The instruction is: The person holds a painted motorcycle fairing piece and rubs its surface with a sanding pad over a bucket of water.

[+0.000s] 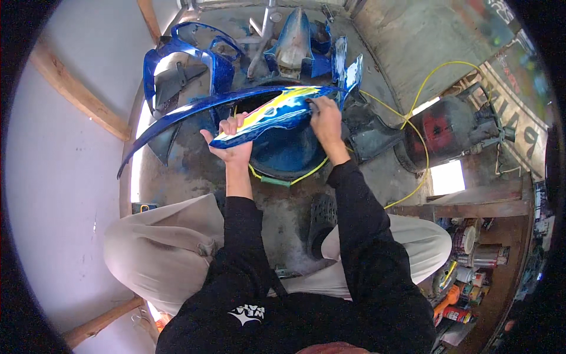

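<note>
Over a dark round tub (286, 154) I hold a glossy blue motorcycle body panel (273, 122) with yellow and white graphics. My left hand (233, 141) grips its lower left end, thumb outstretched on the near side and fingers over the face. At the panel's right end, the bent fingers of my right hand (326, 123) press on the surface. A small dark piece shows at those fingertips, too little of it to name. Along the panel's far edge runs a long curved blue strip (171, 117), reaching far to the left; whether the two are joined I cannot tell.
More blue body panels (209, 59) lie on the floor beyond, beside a pointed blue-and-grey part (293, 44). A yellow hose (425, 147) loops on the right near a dark red-marked tank (433, 131). Cans stand on a wooden shelf (501, 209) at lower right.
</note>
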Demonstrator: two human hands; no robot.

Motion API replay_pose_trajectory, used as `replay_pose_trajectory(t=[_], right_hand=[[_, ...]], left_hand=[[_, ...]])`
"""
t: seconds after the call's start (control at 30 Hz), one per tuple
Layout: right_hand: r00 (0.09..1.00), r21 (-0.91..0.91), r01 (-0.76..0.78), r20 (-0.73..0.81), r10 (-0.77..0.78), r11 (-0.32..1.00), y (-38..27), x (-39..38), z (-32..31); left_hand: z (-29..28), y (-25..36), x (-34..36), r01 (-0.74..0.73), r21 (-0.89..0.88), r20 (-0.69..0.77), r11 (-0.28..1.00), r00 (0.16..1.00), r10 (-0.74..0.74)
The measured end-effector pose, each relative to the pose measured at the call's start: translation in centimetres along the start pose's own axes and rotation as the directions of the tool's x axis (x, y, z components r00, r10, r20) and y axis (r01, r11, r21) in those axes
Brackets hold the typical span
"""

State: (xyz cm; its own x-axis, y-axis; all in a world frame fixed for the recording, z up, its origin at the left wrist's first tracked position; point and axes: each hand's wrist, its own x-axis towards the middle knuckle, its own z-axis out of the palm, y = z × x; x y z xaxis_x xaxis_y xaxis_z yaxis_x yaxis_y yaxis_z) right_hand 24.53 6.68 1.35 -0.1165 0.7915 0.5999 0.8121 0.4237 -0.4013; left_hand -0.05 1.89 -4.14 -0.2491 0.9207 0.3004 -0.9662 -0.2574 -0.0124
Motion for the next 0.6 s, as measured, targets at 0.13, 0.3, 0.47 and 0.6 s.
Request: replay_pose_trajectory(t=[0.13, 0.3, 0.47, 0.6], right_hand=[[0.947, 0.263, 0.303, 0.023, -0.320, 0.916, -7.6, -2.9, 1.3], [0.957, -0.024, 0.284, -0.057, -0.284, 0.959, -2.6, -1.9, 0.4], [0.997, -0.013, 0.079, -0.013, -0.079, 0.997, -1.7, -2.3, 1.2], [0.943, 0.207, 0.316, 0.043, -0.331, 0.926, -9.4, -3.8, 1.3]], left_hand=[[-0.6, 1.1, -0.2, -0.019, -0.026, -0.044, 0.999, 0.999, 0.018], [-0.2, 0.5, -0.2, -0.034, -0.013, -0.007, 0.999, 0.999, 0.034], [-0.3, 0.1, 0.1, -0.008, -0.013, -0.011, 1.000, 1.000, 0.008], [-0.5, 1.3, -0.1, -0.040, 0.007, -0.053, 0.999, 0.998, 0.040]])
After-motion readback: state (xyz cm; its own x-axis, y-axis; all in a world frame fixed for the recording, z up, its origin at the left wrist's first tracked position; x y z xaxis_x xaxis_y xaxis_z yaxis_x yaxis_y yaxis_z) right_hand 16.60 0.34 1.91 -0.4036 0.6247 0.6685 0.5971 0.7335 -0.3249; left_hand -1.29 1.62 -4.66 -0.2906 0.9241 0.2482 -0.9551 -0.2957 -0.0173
